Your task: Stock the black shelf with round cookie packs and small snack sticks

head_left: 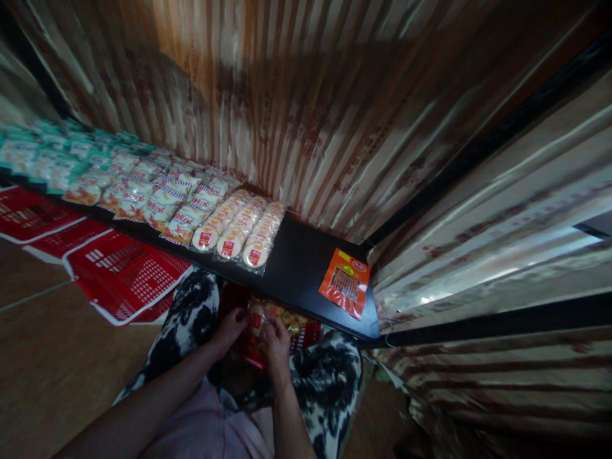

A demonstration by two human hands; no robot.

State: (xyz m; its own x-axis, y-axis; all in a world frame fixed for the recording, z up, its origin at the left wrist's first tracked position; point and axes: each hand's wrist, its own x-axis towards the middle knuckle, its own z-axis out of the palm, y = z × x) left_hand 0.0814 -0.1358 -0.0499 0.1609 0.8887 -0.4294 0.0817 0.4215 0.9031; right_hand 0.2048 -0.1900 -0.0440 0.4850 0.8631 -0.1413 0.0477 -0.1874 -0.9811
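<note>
- Head view: the right hand [278, 338] pinches one edge of a clear plastic packet with a red label [257, 317].
- Left hand [233, 326] bends its fingers at the packet's opposite edge; I cannot tell whether they grip.
- The packet is between the knees, over a red basket [312, 333] beside the black flat shelf [297, 258].
- On the shelf, an orange flat pouch [346, 282] lies right of round white crackers in clear wrappers [229, 247].

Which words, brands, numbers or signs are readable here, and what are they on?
None reads clearly.
Orange pouch: lettering blurred.
Round cracker packs: red labels, too small.
Striped bags: red lettering, blurred.
Green bags: print blurred.
Brown sheeting: reddish characters, blurred.
Clear pack between left hand and right hand: red patch, unreadable.
</note>
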